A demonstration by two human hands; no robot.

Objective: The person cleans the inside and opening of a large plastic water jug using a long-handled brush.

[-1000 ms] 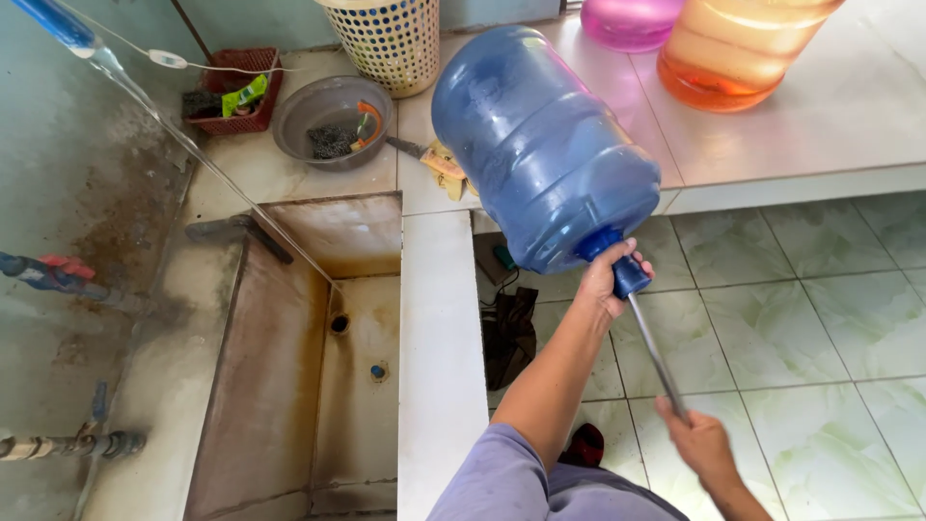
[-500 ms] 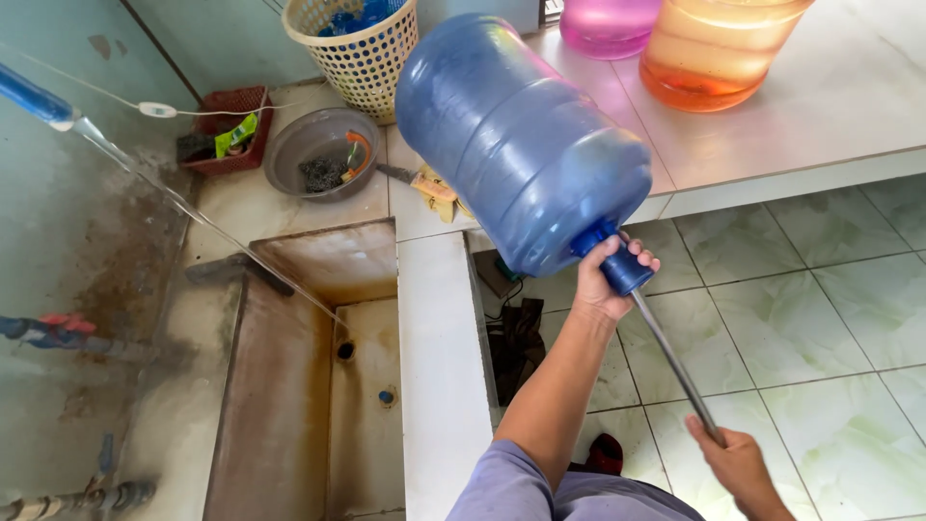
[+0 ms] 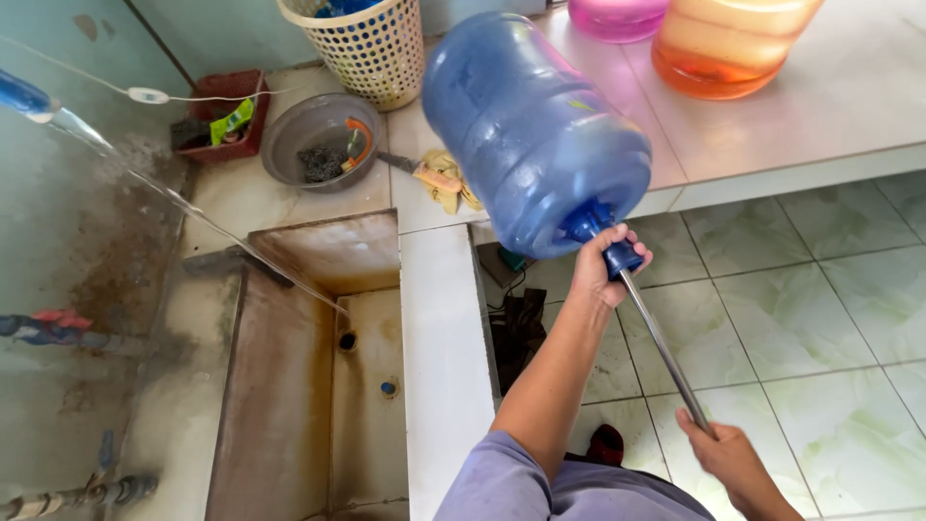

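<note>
The left hand (image 3: pixel 606 275) clenches the neck of a large blue translucent water jug (image 3: pixel 535 135), tipped on its side, mouth pointing down and out, its body over the edge of the white tiled counter (image 3: pixel 849 106). The right hand (image 3: pixel 728 453) grips a thin metal rod (image 3: pixel 664 347) running into the jug's mouth. Left of the jug lies a stained concrete sink (image 3: pixel 318 386); behind it, a woven basket (image 3: pixel 371 48).

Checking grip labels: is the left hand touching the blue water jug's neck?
Touching. The head view shows the left hand wrapped around the neck of the blue water jug, fingers closed on it with no gap.
</note>
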